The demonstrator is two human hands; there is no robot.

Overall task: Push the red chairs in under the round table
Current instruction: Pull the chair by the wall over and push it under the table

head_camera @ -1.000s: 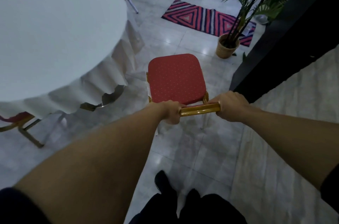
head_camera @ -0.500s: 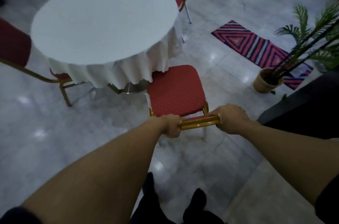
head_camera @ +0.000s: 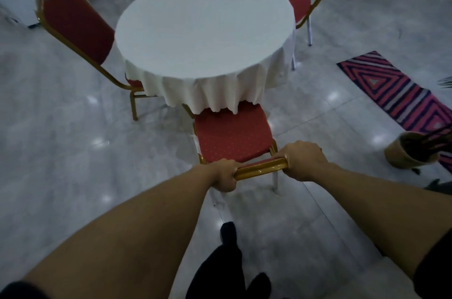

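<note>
Red padded, gold-framed chair (head_camera: 232, 137) has advanced, front edge now under the white-clothed round bench (head_camera: 205, 29); left hand (head_camera: 223, 176) and right hand (head_camera: 304, 163) clenched on its top rail; hanging cloth may snag.

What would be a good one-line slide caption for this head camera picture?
Both hands, left hand and right hand, grip a red chair by its gold top rail, its seat just under the round table.

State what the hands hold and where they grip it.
Both the left hand and right hand grip the red chair by its gold top backrest rail, one at each end.
</note>
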